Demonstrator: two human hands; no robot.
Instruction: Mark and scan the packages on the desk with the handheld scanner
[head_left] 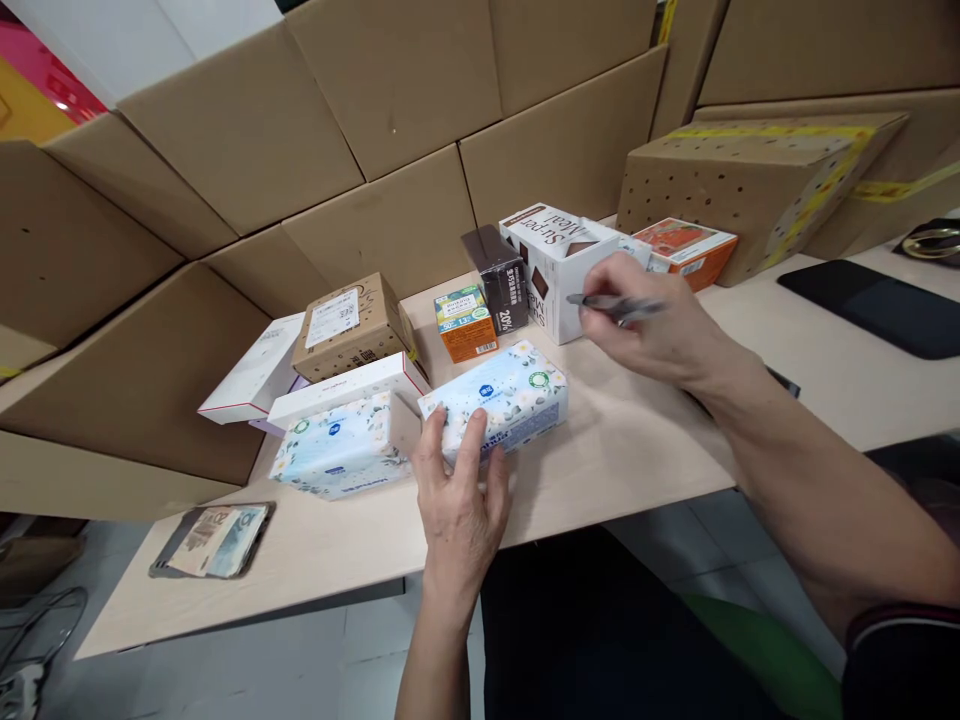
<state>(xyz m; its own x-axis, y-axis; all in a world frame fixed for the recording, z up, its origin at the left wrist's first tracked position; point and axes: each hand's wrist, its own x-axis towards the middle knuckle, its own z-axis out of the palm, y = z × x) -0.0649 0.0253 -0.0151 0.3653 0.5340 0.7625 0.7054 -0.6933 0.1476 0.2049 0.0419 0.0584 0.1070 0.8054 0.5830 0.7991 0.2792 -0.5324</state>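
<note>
Two-handed: pressing spread fingers of the left hand (459, 510) onto the flowered tissue pack (525, 395) from seven o'clock, likely to prevent sliding. At the pack's two o'clock, pinching a grey pen (626, 306) between thumb and fingers of the right hand (667, 335), seemingly for tip control; impossible to tell whether touching the white box (562, 275). At nine o'clock, beside a second pack (337, 450).

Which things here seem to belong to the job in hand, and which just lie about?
Apparently in use, at the hands:
- floral pack, under the left hand
- pen, in the right hand
- white box, by the pen

Apparently just lying about:
- banknotes
- black flat object
</note>
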